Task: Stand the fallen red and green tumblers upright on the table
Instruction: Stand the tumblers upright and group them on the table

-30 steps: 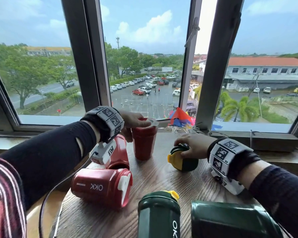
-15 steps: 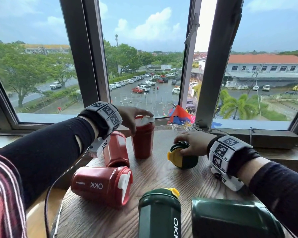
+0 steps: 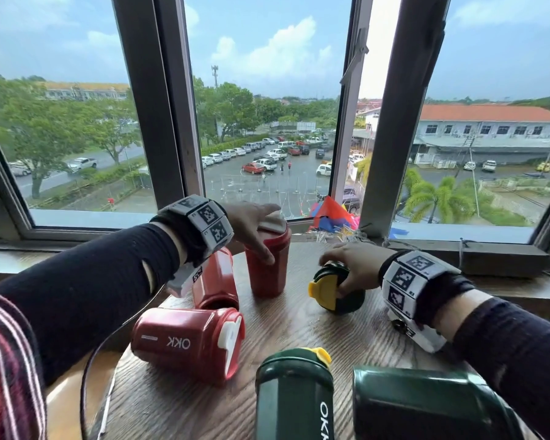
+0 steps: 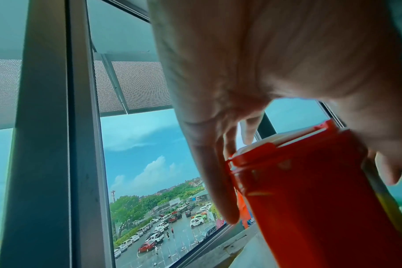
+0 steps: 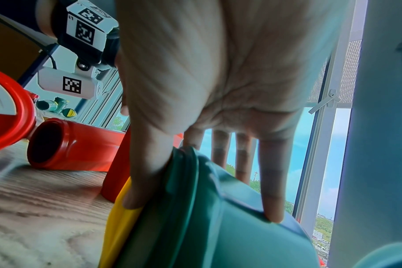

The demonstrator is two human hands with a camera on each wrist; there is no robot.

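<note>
Six tumblers on a round wooden worktop (image 3: 286,325) by a window.

The left hand (image 3: 251,223) rests over the white lid of an upright red tumbler (image 3: 267,265) at the far side. The right hand (image 3: 353,265) grips a fallen green tumbler (image 3: 337,293) with a yellow lid. Two more red tumblers (image 3: 188,342) lie at the left; two green tumblers (image 3: 294,395) lie nearest.
</note>
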